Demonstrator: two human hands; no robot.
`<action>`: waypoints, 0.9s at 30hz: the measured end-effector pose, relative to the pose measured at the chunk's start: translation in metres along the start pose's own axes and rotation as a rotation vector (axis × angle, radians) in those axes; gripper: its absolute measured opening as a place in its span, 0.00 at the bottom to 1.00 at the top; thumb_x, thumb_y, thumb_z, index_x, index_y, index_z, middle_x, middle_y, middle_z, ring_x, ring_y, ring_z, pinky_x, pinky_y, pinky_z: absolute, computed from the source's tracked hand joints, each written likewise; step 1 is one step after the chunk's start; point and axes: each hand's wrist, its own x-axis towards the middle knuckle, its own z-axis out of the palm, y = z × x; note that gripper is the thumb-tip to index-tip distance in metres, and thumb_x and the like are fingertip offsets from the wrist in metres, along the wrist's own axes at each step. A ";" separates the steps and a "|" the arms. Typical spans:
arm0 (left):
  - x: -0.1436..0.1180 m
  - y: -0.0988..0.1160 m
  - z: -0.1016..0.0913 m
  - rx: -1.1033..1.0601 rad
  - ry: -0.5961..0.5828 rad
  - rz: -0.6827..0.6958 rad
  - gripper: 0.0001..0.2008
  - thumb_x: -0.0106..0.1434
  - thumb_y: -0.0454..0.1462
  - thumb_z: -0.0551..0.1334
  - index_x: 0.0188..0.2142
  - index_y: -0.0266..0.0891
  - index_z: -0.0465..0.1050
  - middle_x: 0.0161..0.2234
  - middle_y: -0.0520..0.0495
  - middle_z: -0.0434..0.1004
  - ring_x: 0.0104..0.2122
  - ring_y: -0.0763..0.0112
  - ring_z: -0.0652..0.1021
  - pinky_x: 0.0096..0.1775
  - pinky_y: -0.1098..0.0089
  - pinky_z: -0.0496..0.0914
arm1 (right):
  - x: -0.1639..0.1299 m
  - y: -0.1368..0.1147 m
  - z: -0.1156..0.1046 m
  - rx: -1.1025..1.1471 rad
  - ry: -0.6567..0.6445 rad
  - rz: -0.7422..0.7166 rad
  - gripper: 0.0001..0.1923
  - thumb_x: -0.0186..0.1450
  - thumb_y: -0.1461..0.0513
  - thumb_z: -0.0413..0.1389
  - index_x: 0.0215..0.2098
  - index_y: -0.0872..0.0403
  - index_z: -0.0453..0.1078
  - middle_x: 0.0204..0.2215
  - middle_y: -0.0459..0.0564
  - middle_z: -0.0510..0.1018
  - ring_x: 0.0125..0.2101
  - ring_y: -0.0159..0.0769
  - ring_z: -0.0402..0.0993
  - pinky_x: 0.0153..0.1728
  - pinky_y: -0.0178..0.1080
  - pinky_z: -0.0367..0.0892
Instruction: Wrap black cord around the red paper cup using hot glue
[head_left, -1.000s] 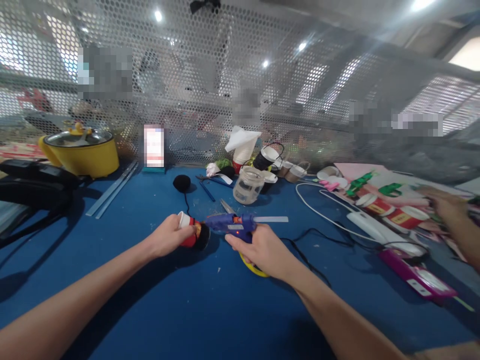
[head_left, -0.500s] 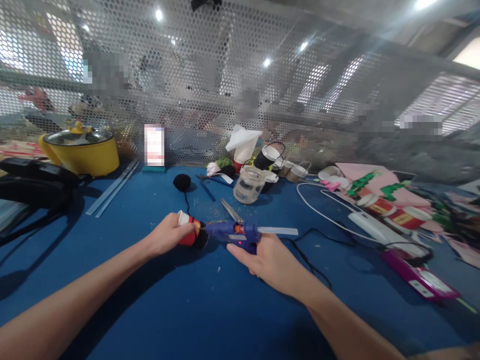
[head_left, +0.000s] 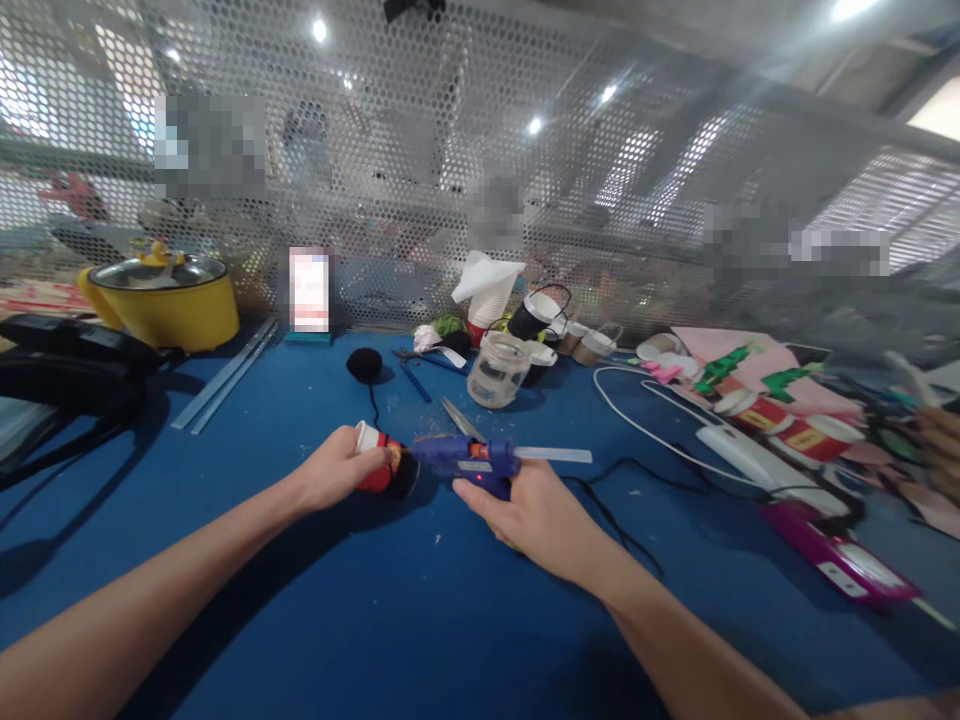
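My left hand [head_left: 335, 470] is closed round a red and white paper cup [head_left: 372, 476] lying on its side, its far end wrapped in black yarn. A strand leads from the cup to a black yarn ball [head_left: 364, 365] behind it. In my right hand [head_left: 536, 515] is a blue hot glue gun [head_left: 465, 457], a red light lit on its body. Its nozzle points left at the yarn-wrapped part, touching or nearly so. From its rear sticks out a clear glue stick [head_left: 559, 455]. Scissors [head_left: 459, 418] lie just behind the gun, their handles hidden.
A clear jar [head_left: 498, 370] stands behind the scissors, near yarn-wrapped cups [head_left: 534, 312]. Glue sticks [head_left: 225, 380] and a yellow pot [head_left: 169, 310] are left. Rightward lie a white power strip [head_left: 731, 455], a purple device [head_left: 840, 555] and cables. A blurred hand [head_left: 941, 430] shows at the right edge.
My right hand and the glue gun have shifted slightly up and left, the nozzle nearer the yarn. My left hand and the cup stay put. Another person's blurred hand has appeared at the right edge.
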 end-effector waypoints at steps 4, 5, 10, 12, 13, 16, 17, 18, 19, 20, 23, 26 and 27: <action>0.000 -0.004 0.000 0.029 -0.033 0.069 0.12 0.51 0.40 0.50 0.15 0.38 0.52 0.14 0.57 0.50 0.16 0.80 0.54 0.19 0.75 0.49 | 0.004 -0.001 -0.001 0.023 -0.056 0.095 0.19 0.58 0.58 0.47 0.11 0.53 0.55 0.05 0.41 0.60 0.09 0.27 0.59 0.15 0.31 0.60; 0.000 -0.004 0.000 0.030 -0.040 0.079 0.12 0.51 0.40 0.50 0.15 0.38 0.52 0.14 0.57 0.50 0.16 0.80 0.54 0.19 0.75 0.49 | 0.005 -0.001 -0.001 0.029 -0.061 0.102 0.19 0.58 0.58 0.47 0.10 0.53 0.54 0.05 0.41 0.60 0.10 0.27 0.59 0.16 0.30 0.60; -0.001 -0.003 -0.001 0.071 -0.039 0.091 0.13 0.52 0.41 0.50 0.15 0.38 0.52 0.14 0.57 0.50 0.16 0.80 0.54 0.19 0.75 0.49 | 0.011 0.003 -0.001 0.012 -0.049 0.104 0.14 0.57 0.58 0.48 0.17 0.55 0.60 0.08 0.41 0.62 0.11 0.27 0.61 0.16 0.30 0.60; -0.002 -0.002 -0.001 0.089 -0.034 0.088 0.13 0.51 0.41 0.50 0.15 0.38 0.53 0.14 0.57 0.50 0.16 0.80 0.54 0.19 0.75 0.49 | 0.012 0.005 -0.001 -0.005 -0.056 0.110 0.14 0.57 0.57 0.48 0.17 0.55 0.60 0.08 0.42 0.63 0.12 0.28 0.62 0.17 0.30 0.60; -0.002 -0.001 -0.001 0.092 -0.035 0.091 0.13 0.51 0.41 0.50 0.16 0.38 0.53 0.14 0.57 0.50 0.16 0.80 0.54 0.19 0.75 0.49 | 0.012 0.005 -0.001 -0.006 -0.058 0.113 0.14 0.57 0.57 0.48 0.17 0.55 0.60 0.08 0.42 0.63 0.12 0.28 0.63 0.18 0.30 0.61; -0.002 -0.001 -0.001 0.090 -0.037 0.095 0.13 0.52 0.41 0.50 0.16 0.38 0.52 0.14 0.57 0.49 0.16 0.80 0.53 0.19 0.75 0.49 | 0.010 0.004 -0.001 0.017 -0.067 0.114 0.14 0.57 0.57 0.48 0.16 0.55 0.59 0.08 0.41 0.63 0.11 0.27 0.62 0.17 0.30 0.60; -0.002 -0.002 -0.001 0.087 -0.039 0.097 0.13 0.52 0.41 0.50 0.16 0.38 0.52 0.14 0.57 0.49 0.16 0.80 0.54 0.19 0.75 0.49 | 0.010 0.003 -0.002 0.029 -0.071 0.113 0.14 0.57 0.57 0.48 0.16 0.55 0.58 0.08 0.41 0.62 0.11 0.27 0.61 0.17 0.29 0.60; -0.002 -0.002 0.000 0.087 -0.041 0.098 0.13 0.52 0.41 0.50 0.16 0.38 0.52 0.14 0.57 0.49 0.16 0.80 0.54 0.19 0.74 0.49 | 0.009 0.003 -0.002 0.039 -0.072 0.110 0.14 0.57 0.57 0.48 0.16 0.55 0.58 0.08 0.41 0.61 0.11 0.27 0.60 0.16 0.29 0.59; -0.002 -0.003 0.000 0.090 -0.042 0.099 0.13 0.52 0.41 0.50 0.16 0.38 0.52 0.14 0.57 0.49 0.16 0.79 0.54 0.19 0.74 0.49 | 0.008 0.002 -0.002 0.045 -0.076 0.107 0.15 0.57 0.57 0.48 0.16 0.55 0.57 0.08 0.40 0.61 0.11 0.26 0.60 0.16 0.29 0.59; -0.002 -0.003 0.000 0.094 -0.043 0.102 0.13 0.52 0.40 0.50 0.16 0.38 0.52 0.14 0.57 0.49 0.16 0.79 0.54 0.19 0.74 0.49 | 0.008 0.002 -0.002 0.047 -0.077 0.101 0.15 0.57 0.57 0.47 0.16 0.54 0.57 0.08 0.40 0.61 0.11 0.27 0.60 0.16 0.29 0.59; -0.002 -0.003 0.000 0.112 -0.035 0.104 0.12 0.52 0.40 0.50 0.16 0.39 0.52 0.14 0.57 0.49 0.16 0.79 0.53 0.19 0.74 0.49 | 0.008 0.003 -0.002 0.038 -0.072 0.078 0.16 0.57 0.57 0.47 0.14 0.54 0.56 0.08 0.41 0.62 0.12 0.27 0.60 0.17 0.30 0.60; -0.003 -0.002 -0.001 0.112 -0.034 0.108 0.13 0.52 0.40 0.50 0.16 0.39 0.52 0.14 0.57 0.49 0.16 0.79 0.53 0.19 0.74 0.49 | 0.007 0.003 -0.002 0.040 -0.065 0.077 0.17 0.57 0.57 0.47 0.14 0.54 0.56 0.08 0.42 0.62 0.12 0.27 0.60 0.18 0.30 0.60; -0.003 -0.001 -0.001 0.110 -0.035 0.109 0.13 0.52 0.40 0.50 0.16 0.38 0.52 0.14 0.57 0.49 0.16 0.79 0.53 0.19 0.74 0.49 | 0.007 0.002 -0.003 0.044 -0.068 0.078 0.17 0.57 0.57 0.47 0.13 0.54 0.56 0.08 0.42 0.62 0.12 0.27 0.60 0.17 0.30 0.60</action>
